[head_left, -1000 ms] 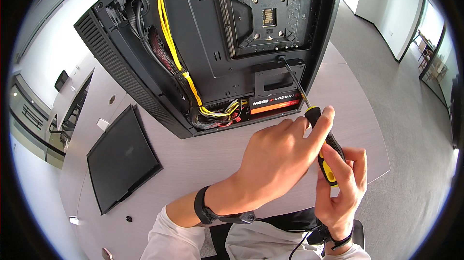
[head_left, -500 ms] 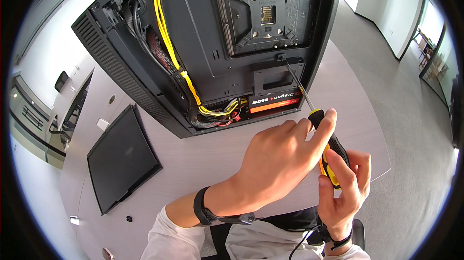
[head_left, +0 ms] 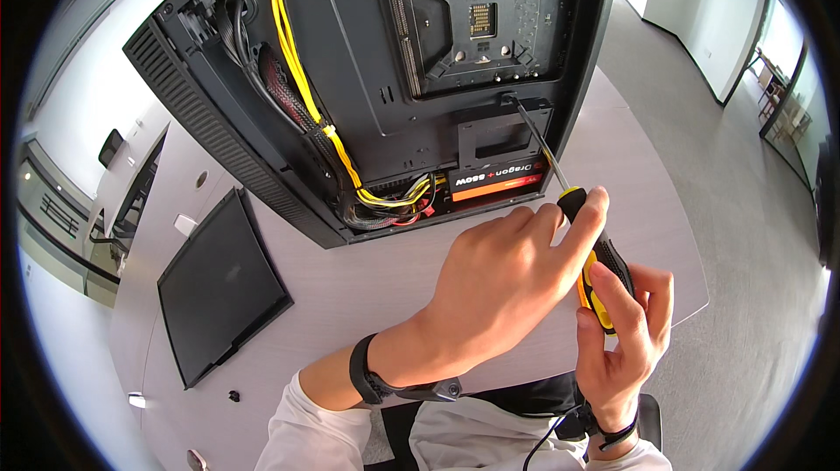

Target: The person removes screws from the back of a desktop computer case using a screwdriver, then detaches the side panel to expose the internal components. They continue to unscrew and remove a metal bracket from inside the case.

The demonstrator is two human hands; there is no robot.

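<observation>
Both my hands are on a black-and-yellow screwdriver [head_left: 607, 261]. My left hand [head_left: 503, 283] pinches the front of its handle between thumb and forefinger, and my right hand [head_left: 626, 322] has its fingers closed round the rear. The metal shaft slants up and left to the upper edge of a black drive bracket [head_left: 503, 146] in an open computer case [head_left: 350, 77]. Its tip meets a small dark spot there; whether a screw sits under it I cannot tell. Below the bracket lies a power supply [head_left: 494, 187] with a red-orange stripe.
Yellow cables [head_left: 293, 60] run down inside the case beside black sleeved ones. A black side panel [head_left: 223, 287] lies on the table [head_left: 350, 283] to the left. Near it is a small black part [head_left: 234, 396]. The table's curved edge is at the right, with grey floor [head_left: 735, 244] beyond.
The case has shifted very slightly to the left. The screwdriver handle has turned a little in my fingers, with its tip still at the bracket.
</observation>
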